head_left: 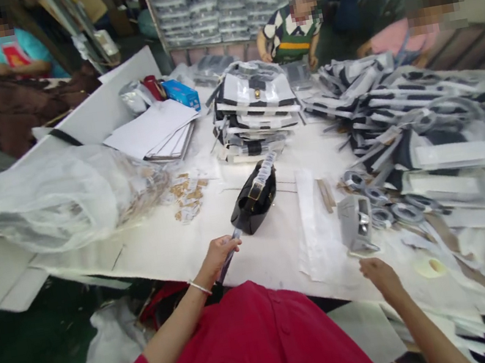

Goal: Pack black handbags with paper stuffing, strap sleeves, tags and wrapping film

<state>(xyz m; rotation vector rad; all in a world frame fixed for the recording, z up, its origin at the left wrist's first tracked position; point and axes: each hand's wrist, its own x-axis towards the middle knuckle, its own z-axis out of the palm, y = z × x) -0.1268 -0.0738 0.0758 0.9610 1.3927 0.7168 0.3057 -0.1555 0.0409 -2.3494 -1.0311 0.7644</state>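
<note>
A small glossy black handbag (253, 204) lies on the white table in front of me, with a strip of clear plastic wrap on top. My left hand (222, 256) is closed in a pinch on the bag's dark strap (226, 266), which hangs toward the table edge and is partly wrapped in plastic. To the right, my right hand (382, 276) has its fingers curled together just below a grey tape dispenser (355, 221). Whatever sits between those fingers is too small to make out.
Plastic-wrapped black-and-white bags (257, 104) are stacked at the back, with more piled at right (433, 100). Tape rolls (408, 212) lie beside the dispenser. Left are a large clear plastic bag (63, 196), small brown tags (189, 195) and white sheets (152, 128). Several co-workers sit beyond.
</note>
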